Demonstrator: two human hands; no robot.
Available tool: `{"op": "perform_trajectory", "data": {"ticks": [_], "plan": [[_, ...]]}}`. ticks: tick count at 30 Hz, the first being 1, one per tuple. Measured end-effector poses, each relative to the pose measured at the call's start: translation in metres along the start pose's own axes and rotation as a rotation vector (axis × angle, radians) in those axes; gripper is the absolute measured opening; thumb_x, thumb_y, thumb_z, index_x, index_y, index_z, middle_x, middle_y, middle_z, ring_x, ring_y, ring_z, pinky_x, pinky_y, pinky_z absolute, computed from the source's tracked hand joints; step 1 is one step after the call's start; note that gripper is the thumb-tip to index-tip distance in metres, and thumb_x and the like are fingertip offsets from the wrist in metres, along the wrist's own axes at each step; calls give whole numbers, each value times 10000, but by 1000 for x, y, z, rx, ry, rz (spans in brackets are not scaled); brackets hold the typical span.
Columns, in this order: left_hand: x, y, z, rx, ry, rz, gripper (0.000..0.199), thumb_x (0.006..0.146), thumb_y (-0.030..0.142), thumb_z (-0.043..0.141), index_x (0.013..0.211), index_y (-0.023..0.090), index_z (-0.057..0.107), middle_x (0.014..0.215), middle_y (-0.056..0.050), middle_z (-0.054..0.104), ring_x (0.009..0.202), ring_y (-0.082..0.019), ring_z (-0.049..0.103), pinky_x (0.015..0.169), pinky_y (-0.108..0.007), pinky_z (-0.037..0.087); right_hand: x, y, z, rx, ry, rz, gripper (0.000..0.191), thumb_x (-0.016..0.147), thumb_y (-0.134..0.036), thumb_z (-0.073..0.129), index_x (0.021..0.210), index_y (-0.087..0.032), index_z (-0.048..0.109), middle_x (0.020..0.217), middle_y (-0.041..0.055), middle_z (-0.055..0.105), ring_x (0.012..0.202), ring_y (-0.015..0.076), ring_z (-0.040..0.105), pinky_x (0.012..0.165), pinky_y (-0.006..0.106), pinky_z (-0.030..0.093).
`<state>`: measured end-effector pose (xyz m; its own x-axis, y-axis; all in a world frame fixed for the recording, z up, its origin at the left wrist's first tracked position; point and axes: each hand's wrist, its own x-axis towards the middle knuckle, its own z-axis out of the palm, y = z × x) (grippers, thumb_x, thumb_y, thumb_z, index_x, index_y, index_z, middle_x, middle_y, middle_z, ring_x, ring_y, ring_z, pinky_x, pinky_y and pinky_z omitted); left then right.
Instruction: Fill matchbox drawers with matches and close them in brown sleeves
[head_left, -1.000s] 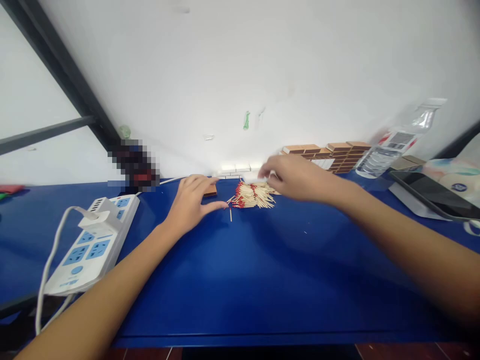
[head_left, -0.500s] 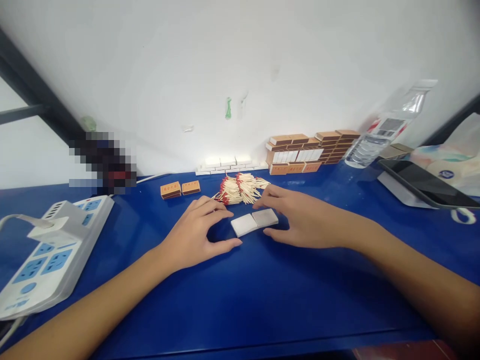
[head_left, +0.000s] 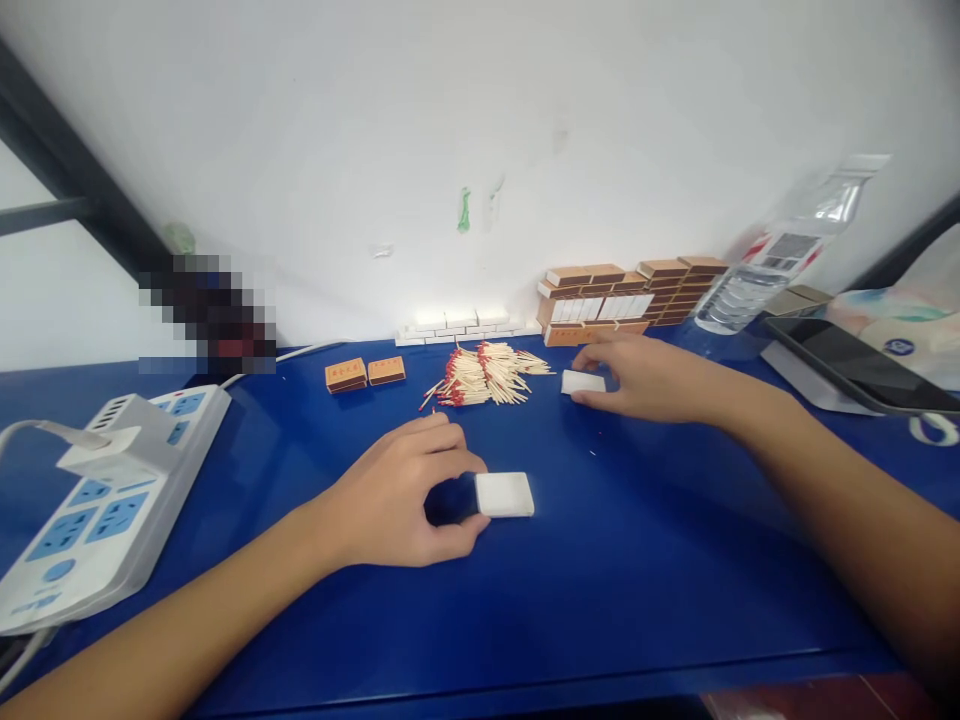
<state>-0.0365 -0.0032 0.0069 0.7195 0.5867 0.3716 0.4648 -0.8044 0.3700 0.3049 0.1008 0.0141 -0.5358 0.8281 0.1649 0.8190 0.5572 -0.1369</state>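
My left hand (head_left: 420, 490) pinches the left end of a white matchbox tray (head_left: 506, 495) lying flat on the blue table, thumb at the near side and fingers at the far side. Farther back and to the right, my right hand (head_left: 637, 378) has thumb and fingers round a second white matchbox tray (head_left: 582, 382). Between and beyond the hands lies a heap of red-tipped matches (head_left: 486, 374). Behind it, white trays (head_left: 457, 326) are stacked along the wall.
Orange matchboxes (head_left: 346, 374) sit left of the matches, and more are stacked as a wall (head_left: 596, 290) at the back right. A clear bottle (head_left: 780, 250) leans behind a phone (head_left: 847, 365). A power strip (head_left: 120, 510) lies at left on the blue table (head_left: 570, 610).
The two trays, side by side before, are now apart. My right hand has moved one back and right; my left hand has closed on the other, which sits nearer me.
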Motion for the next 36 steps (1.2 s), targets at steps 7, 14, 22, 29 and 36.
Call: {"op": "perform_trajectory", "data": {"ticks": [7, 14, 22, 29, 36], "plan": [[-2, 3, -1, -19, -13, 11, 222, 810, 286, 734, 1020, 212, 732, 712, 10, 599, 675, -170, 564, 600, -321, 448, 6, -59, 6, 188, 225, 4, 187, 952, -353, 623, 856, -215, 705, 821, 63, 730, 711, 194, 610, 658, 352, 433], [-9, 18, 8, -137, 5, 18, 203, 746, 270, 755, 937, 203, 747, 642, 42, 566, 558, -125, 493, 557, -303, 400, 35, -148, 27, 362, 33, -51, 395, 963, -529, 672, 739, -204, 681, 717, 27, 689, 658, 147, 576, 621, 309, 381], [-8, 10, 8, -136, 17, -44, 205, 718, 285, 781, 900, 192, 770, 610, 62, 522, 545, -105, 452, 531, -277, 343, 60, -179, 26, 26, -205, 103, 106, 949, -182, 601, 901, -168, 694, 928, 92, 741, 784, 199, 625, 610, 316, 331], [-7, 0, 6, -1, 16, -109, 236, 846, 295, 736, 1059, 200, 776, 650, 49, 592, 606, -126, 559, 594, -263, 394, 13, -126, -3, 188, -22, 41, 122, 965, -247, 600, 866, -199, 651, 834, 34, 680, 743, 167, 558, 649, 299, 351], [-4, -11, 5, 36, 6, -255, 301, 893, 344, 737, 1173, 241, 778, 588, 82, 516, 536, -97, 493, 552, -247, 342, -14, -119, 2, 341, -102, -150, 111, 977, -242, 595, 887, -202, 647, 829, 16, 662, 714, 146, 539, 644, 278, 351]]}}
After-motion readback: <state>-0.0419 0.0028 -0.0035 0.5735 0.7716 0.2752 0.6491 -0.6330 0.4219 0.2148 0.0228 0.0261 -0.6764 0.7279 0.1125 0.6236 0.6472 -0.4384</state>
